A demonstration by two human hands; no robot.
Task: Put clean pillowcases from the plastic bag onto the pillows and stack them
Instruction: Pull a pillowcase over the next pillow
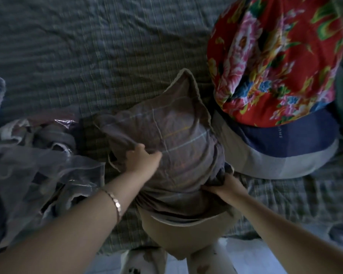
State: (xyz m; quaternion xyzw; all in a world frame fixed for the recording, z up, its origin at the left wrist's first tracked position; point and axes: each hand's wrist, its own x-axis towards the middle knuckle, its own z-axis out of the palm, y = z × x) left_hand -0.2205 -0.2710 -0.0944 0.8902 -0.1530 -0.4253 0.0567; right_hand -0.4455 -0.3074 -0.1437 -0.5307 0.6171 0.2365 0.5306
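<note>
Propped on the checked bed (107, 46) with its bare tan end toward the person, the pillow (178, 236) sits half inside the grey plaid pillowcase (178, 131), whose side fold the left hand (142, 160) pinches while the right hand (225, 186) clutches its bunched hem, likely to pull it down.

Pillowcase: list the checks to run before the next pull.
1. Left hand grips the pillowcase: ok.
2. Right hand grips its bunched hem: ok.
3. Pillow fully covered: not ok, near end is bare.
4. Far corners filled: cannot tell.
5. Stack ready alongside, floral pillow on navy pillow: ok.
</note>
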